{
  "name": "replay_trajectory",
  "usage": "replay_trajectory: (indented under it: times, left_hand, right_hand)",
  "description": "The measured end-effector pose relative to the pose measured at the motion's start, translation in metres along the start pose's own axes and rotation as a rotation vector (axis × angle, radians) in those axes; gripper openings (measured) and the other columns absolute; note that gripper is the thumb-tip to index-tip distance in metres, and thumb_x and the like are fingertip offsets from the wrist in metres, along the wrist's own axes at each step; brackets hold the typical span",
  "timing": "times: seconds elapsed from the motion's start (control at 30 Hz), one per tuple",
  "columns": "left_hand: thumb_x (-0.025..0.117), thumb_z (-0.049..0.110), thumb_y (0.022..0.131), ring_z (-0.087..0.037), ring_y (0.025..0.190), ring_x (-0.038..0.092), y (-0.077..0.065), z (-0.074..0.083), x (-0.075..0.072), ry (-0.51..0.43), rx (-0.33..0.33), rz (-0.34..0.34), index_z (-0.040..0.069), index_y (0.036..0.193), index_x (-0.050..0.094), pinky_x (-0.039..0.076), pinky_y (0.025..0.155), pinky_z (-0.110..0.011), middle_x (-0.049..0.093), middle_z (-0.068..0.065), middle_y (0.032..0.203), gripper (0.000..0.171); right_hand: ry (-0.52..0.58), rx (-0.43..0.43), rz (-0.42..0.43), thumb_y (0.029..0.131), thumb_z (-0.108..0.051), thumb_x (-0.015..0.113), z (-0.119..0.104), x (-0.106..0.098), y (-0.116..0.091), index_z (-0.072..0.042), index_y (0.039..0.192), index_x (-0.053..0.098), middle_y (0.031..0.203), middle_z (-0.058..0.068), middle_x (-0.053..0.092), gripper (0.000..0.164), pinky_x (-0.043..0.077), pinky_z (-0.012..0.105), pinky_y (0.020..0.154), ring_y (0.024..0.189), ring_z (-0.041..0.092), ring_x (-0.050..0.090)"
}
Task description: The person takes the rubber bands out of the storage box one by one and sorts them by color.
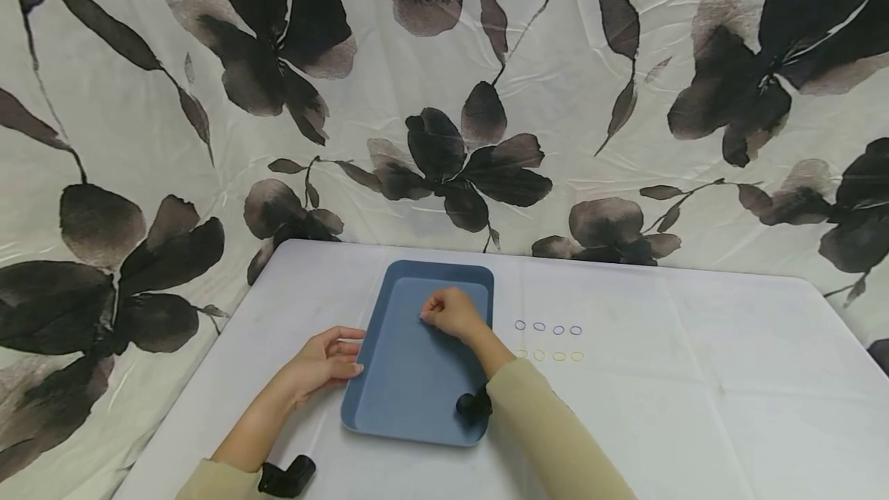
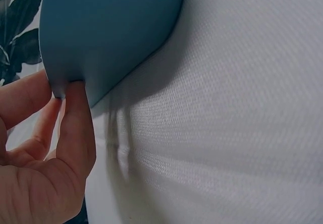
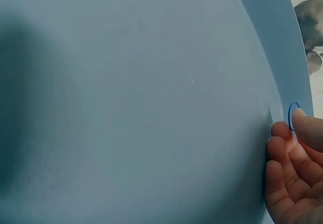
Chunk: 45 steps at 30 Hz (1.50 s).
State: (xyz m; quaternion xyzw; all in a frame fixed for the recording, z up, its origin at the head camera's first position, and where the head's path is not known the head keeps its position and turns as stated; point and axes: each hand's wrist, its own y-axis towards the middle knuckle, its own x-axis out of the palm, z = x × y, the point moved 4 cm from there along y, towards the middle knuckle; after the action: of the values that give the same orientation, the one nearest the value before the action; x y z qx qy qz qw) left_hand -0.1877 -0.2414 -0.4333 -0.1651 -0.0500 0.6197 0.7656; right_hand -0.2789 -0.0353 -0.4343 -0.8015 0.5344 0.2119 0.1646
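Over the blue tray (image 1: 417,384), the right hand (image 1: 451,315) pinches a blue ring (image 3: 292,116)

White table, tray and two rows of rings

You have a white-covered table (image 1: 694,407) in front of you, its far edge against the flowered curtain. A blue tray (image 1: 410,384) lies flat on it towards your left. Just right of the tray sit four blue rings (image 1: 547,327) in a row, and nearer you a matching row of four yellow rings (image 1: 549,356), all lying apart from one another.
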Motion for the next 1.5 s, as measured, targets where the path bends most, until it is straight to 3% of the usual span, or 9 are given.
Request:
replay_trajectory:
  times: [0.83, 1.1, 1.5]
  left_hand:
    - [0.064, -0.008, 0.079, -0.013, 0.083, 0.057, 0.005, 0.006, -0.002, 0.003, 0.001, -0.011, -0.011, 0.132, 0.036, 0.051, 0.068, -0.026, 0.056, -0.015, 0.105, 0.06]
    - [0.065, -0.007, 0.08, -0.014, 0.085, 0.057, 0.004, 0.004, -0.001, 0.021, -0.008, -0.017, -0.01, 0.132, 0.036, 0.051, 0.069, -0.027, 0.055, -0.018, 0.109, 0.06]
    - [0.065, -0.006, 0.08, -0.014, 0.085, 0.059, 0.004, 0.006, -0.003, 0.033, -0.016, -0.003, -0.009, 0.133, 0.037, 0.051, 0.069, -0.028, 0.055, -0.018, 0.111, 0.059]
  right_hand:
    - [0.137, 0.022, -0.047, 0.082, -0.001, 0.068, -0.014, -0.011, -0.001, 0.004, 0.079, 0.068, 0.063, 0.004, 0.06, 0.006, 0.047, 0.026, 0.054, 0.055, 0.01, 0.054]
    - [0.22, 0.06, -0.077, 0.083, -0.001, 0.068, -0.014, -0.015, -0.004, 0.005, 0.086, 0.069, 0.073, 0.011, 0.066, 0.007, 0.053, 0.035, 0.064, 0.062, 0.015, 0.061]
    - [0.28, 0.054, -0.107, 0.083, 0.001, 0.067, -0.027, -0.024, -0.012, 0.009, 0.094, 0.069, 0.084, 0.017, 0.069, 0.013, 0.054, 0.033, 0.068, 0.077, 0.027, 0.067]
